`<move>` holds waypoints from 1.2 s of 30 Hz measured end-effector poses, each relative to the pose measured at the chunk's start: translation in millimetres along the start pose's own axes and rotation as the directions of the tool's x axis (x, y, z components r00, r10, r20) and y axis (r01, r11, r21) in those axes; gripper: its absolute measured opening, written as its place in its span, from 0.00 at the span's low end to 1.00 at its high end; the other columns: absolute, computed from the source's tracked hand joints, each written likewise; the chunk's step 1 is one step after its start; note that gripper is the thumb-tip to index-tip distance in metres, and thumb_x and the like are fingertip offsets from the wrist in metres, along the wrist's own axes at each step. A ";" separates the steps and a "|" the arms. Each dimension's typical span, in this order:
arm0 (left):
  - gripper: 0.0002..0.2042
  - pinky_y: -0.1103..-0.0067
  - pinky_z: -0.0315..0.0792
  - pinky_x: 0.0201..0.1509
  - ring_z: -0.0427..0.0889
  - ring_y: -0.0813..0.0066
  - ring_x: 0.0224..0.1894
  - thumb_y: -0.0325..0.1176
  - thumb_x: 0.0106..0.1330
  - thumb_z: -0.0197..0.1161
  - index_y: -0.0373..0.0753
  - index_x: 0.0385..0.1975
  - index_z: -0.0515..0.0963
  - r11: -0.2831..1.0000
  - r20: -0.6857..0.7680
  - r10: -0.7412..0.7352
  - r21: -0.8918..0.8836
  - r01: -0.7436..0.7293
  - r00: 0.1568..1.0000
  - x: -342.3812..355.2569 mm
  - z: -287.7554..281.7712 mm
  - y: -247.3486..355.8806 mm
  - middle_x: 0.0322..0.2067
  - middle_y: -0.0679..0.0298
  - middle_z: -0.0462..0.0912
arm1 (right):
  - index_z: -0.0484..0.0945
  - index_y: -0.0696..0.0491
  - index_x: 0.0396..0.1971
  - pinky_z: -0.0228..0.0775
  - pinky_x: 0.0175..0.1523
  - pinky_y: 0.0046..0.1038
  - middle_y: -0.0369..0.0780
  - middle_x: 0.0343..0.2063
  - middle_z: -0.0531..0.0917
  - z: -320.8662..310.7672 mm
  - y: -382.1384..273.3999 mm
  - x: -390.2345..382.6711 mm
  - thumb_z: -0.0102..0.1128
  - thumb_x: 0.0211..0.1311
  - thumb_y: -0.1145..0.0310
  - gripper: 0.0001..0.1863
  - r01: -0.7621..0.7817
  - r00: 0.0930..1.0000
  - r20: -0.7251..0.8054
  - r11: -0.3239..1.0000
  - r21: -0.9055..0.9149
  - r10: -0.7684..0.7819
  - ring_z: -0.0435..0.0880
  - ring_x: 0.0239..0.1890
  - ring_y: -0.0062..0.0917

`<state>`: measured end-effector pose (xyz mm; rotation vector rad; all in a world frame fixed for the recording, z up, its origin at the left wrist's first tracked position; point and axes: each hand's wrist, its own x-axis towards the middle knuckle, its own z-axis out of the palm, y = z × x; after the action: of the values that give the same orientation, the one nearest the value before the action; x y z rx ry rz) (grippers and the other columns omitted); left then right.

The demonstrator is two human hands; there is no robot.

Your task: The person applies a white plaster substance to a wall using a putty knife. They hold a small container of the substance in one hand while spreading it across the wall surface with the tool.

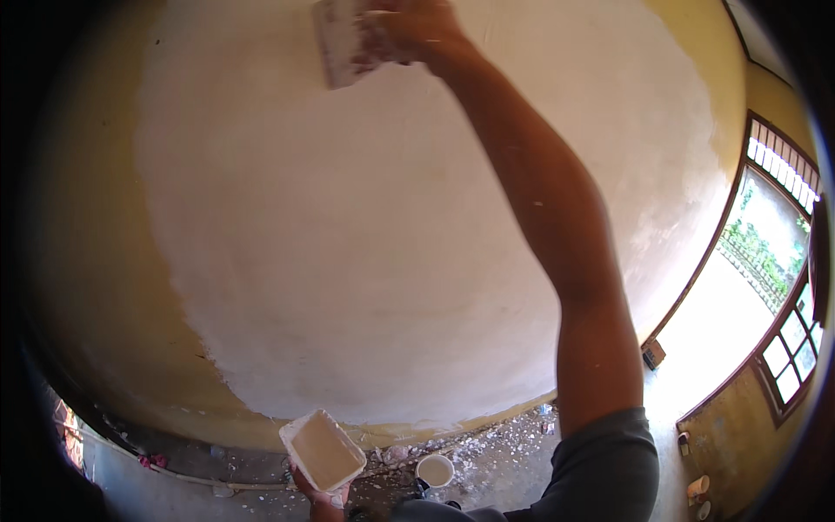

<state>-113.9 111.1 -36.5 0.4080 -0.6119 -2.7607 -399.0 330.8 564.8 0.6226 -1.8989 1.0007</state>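
High up against the wall, my right hand is closed round a wide putty scraper. Its flat, pale blade lies at the wall's surface, and its handle is mostly hidden by my fingers. The wall carries a broad white coat over yellow paint. Low down, my left hand holds a rectangular tub from beneath and the side. Cream-coloured paste shows inside the tub, and its rim is smeared white.
A round bucket with pale contents stands on the floor near the wall, amid white crumbs and debris. A pipe runs along the floor at left. At right, a small box sits by the open doorway.
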 end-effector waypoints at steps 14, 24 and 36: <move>0.34 0.53 0.79 0.46 0.80 0.59 0.52 0.67 0.65 0.46 0.50 0.63 0.69 0.997 0.148 -0.073 0.011 0.073 0.986 -34.0 47.1 11.7 0.54 0.65 0.78 | 0.77 0.58 0.44 0.84 0.38 0.21 0.38 0.29 0.83 -243.7 84.7 7.9 0.59 0.71 0.70 0.09 -0.094 0.945 -0.196 0.792 0.603 0.262 0.84 0.28 0.21; 0.34 0.53 0.75 0.57 0.78 0.56 0.57 0.66 0.66 0.45 0.49 0.65 0.67 1.000 0.062 -0.017 -0.015 0.018 0.998 -37.9 60.1 7.9 0.57 0.64 0.76 | 0.81 0.65 0.39 0.81 0.49 0.39 0.56 0.35 0.85 -53.1 -100.2 85.4 0.63 0.56 0.66 0.17 0.430 0.846 -0.235 0.873 -0.229 -0.479 0.86 0.41 0.48; 0.32 0.47 0.74 0.50 0.78 0.56 0.54 0.67 0.67 0.43 0.51 0.63 0.69 1.000 -0.093 0.024 -0.001 -0.024 0.995 -30.5 58.9 -4.6 0.54 0.66 0.77 | 0.81 0.60 0.39 0.81 0.31 0.23 0.40 0.30 0.83 -287.0 112.1 50.0 0.59 0.67 0.68 0.10 -0.005 0.864 -0.448 0.893 0.450 0.230 0.84 0.28 0.24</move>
<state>-106.3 146.8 19.1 0.5223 -0.5874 -2.7015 -371.8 630.4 647.9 0.4380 -1.2744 1.5296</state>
